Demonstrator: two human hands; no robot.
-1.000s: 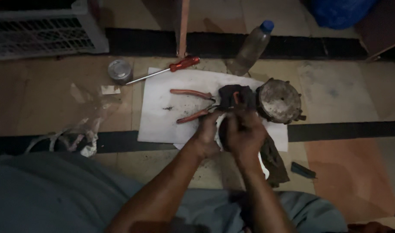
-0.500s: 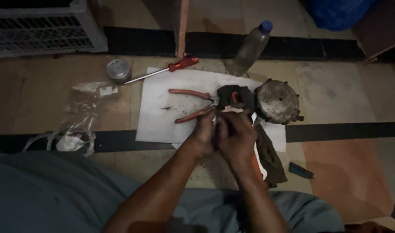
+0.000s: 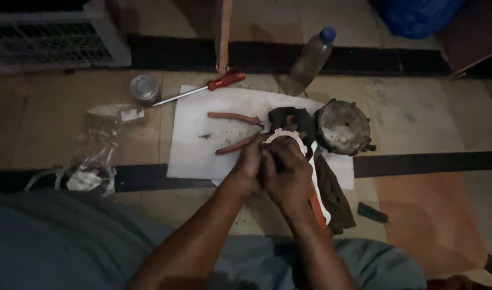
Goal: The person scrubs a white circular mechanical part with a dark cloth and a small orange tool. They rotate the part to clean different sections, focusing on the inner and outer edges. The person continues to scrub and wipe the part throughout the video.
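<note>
Both my hands clenched on white ring part (image 3: 289, 137): left hand (image 3: 249, 164), right hand (image 3: 286, 174), at near edge of white sheet (image 3: 192, 150). Pliers (image 3: 235, 131) just beyond. I'd judge steady grip best.

Left hand (image 3: 249, 164): fingers curled, pressed against the right — forearm angled up from lower left.
Right hand (image 3: 286, 174): closed, knuckles up.

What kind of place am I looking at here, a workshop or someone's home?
Probably an informal repair spot on a tiled floor, indoors or on a porch. A screwdriver, pliers and a grimy round part lie on a white sheet spread on the ground.
</note>
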